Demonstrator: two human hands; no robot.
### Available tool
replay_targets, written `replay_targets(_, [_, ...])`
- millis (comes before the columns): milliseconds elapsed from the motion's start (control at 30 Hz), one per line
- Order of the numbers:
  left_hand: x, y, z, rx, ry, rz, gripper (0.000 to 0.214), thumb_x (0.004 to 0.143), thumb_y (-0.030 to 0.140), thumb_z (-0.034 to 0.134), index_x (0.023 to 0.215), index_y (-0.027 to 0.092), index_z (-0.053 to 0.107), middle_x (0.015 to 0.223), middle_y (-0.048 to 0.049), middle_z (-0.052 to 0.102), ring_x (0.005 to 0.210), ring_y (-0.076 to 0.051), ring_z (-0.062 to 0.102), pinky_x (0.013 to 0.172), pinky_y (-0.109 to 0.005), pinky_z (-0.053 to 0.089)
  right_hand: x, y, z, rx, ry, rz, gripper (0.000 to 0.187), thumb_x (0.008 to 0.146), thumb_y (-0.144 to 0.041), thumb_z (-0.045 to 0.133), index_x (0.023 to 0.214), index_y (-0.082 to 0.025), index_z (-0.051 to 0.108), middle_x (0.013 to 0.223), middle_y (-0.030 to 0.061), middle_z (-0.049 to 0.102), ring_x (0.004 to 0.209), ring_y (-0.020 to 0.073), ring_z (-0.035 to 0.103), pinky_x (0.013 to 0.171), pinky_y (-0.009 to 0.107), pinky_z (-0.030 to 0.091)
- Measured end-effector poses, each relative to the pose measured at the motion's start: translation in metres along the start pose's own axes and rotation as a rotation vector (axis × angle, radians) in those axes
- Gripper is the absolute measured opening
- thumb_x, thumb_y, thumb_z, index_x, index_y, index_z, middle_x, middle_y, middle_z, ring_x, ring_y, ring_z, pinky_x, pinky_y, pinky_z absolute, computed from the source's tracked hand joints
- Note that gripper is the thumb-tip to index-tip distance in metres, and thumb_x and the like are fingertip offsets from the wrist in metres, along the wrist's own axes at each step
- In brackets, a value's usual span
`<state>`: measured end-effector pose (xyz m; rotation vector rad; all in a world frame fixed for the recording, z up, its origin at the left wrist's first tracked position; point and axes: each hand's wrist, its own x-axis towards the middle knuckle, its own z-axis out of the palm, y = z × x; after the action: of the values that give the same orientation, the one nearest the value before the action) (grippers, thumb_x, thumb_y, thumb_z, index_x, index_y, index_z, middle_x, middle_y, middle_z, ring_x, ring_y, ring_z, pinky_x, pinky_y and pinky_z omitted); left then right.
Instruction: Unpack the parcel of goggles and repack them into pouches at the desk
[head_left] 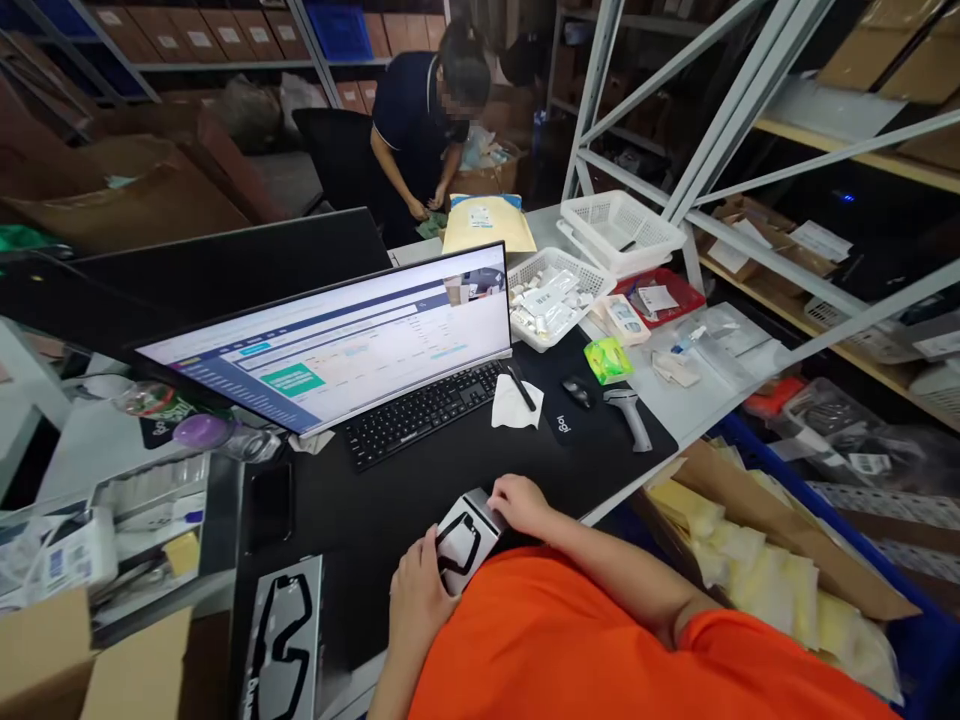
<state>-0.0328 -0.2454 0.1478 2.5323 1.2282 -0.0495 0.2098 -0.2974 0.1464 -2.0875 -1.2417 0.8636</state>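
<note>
A small silver-grey box (466,540) with a black frame-shaped print sits at the table's front edge, close to the orange shirt. My left hand (420,595) is closed around its left side, thumb and fingers along the edge. At the upper right end, my right hand (519,503) has its fingers curled on the box's grey end; its fingertips are partly hidden. A longer box (283,640) with a similar black print lies left of my left hand. Beyond it is a dark phone (270,505).
A monitor (352,335) and keyboard (420,415) stand ahead. To the right are a mouse (577,391), a barcode scanner (630,418) and a white basket (536,335) of small packets. Open cartons flank the table. Another person (409,120) works behind the monitor.
</note>
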Motion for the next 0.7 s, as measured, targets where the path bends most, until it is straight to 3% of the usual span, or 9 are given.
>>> replay_targets(167, [0.009, 0.004, 0.006, 0.023, -0.046, 0.012, 0.074, 0.080, 0.019, 0.059, 0.150, 0.018, 0.035, 0.132, -0.0149, 0.055, 0.117, -0.029, 0.054, 0.099, -0.040, 0.041, 0.015, 0.045, -0.032, -0.026, 0.119, 0.105, 0.017, 0.087, -0.018, 0.062, 0.070, -0.020, 0.063, 0.084, 0.0040, 0.068, 0.080, 0.0165, 0.059, 0.074, 0.026, 0.039])
replay_targets(300, [0.014, -0.005, 0.013, 0.032, -0.103, -0.014, 0.077, 0.079, 0.026, 0.065, 0.150, 0.017, 0.036, 0.133, -0.0150, 0.056, 0.121, -0.030, 0.053, 0.103, -0.040, 0.038, 0.025, 0.085, -0.057, -0.036, 0.149, 0.128, 0.020, 0.086, -0.016, 0.059, 0.066, -0.020, 0.060, 0.078, 0.0032, 0.067, 0.077, 0.0164, 0.058, 0.073, 0.026, 0.040])
replay_targets(400, [0.014, -0.012, 0.016, 0.027, -0.114, -0.017, 0.080, 0.078, 0.027, 0.067, 0.151, 0.015, 0.038, 0.137, -0.0167, 0.055, 0.126, -0.031, 0.051, 0.106, -0.041, 0.036, 0.026, 0.107, -0.064, -0.029, 0.113, 0.119, 0.019, 0.082, -0.013, 0.059, 0.064, -0.020, 0.059, 0.073, 0.0008, 0.065, 0.073, 0.0152, 0.057, 0.071, 0.025, 0.041])
replay_targets(600, [0.002, -0.029, 0.016, 0.045, -0.011, -0.021, 0.074, 0.081, 0.031, 0.061, 0.151, 0.017, 0.041, 0.138, -0.0167, 0.058, 0.126, -0.031, 0.053, 0.108, -0.047, 0.036, 0.015, 0.139, -0.066, -0.007, 0.028, 0.122, 0.018, 0.081, -0.008, 0.054, 0.067, -0.018, 0.062, 0.073, 0.0020, 0.066, 0.073, 0.0161, 0.060, 0.074, 0.027, 0.045])
replay_targets(667, [-0.006, -0.039, 0.016, 0.070, 0.010, -0.067, 0.079, 0.080, 0.033, 0.061, 0.154, 0.018, 0.036, 0.143, -0.0167, 0.055, 0.129, -0.032, 0.051, 0.110, -0.050, 0.035, 0.009, 0.147, -0.072, 0.011, -0.032, 0.099, 0.010, 0.077, -0.010, 0.060, 0.078, -0.017, 0.067, 0.082, 0.0035, 0.070, 0.076, 0.0167, 0.063, 0.076, 0.029, 0.049])
replay_targets(700, [-0.011, -0.044, 0.016, 0.083, 0.023, -0.086, 0.083, 0.080, 0.035, 0.061, 0.156, 0.018, 0.033, 0.147, -0.0171, 0.052, 0.133, -0.033, 0.049, 0.112, -0.053, 0.033, 0.006, 0.149, -0.075, 0.022, -0.066, 0.080, 0.018, 0.072, -0.010, 0.066, 0.089, -0.016, 0.070, 0.094, 0.0055, 0.072, 0.079, 0.0175, 0.065, 0.078, 0.030, 0.050])
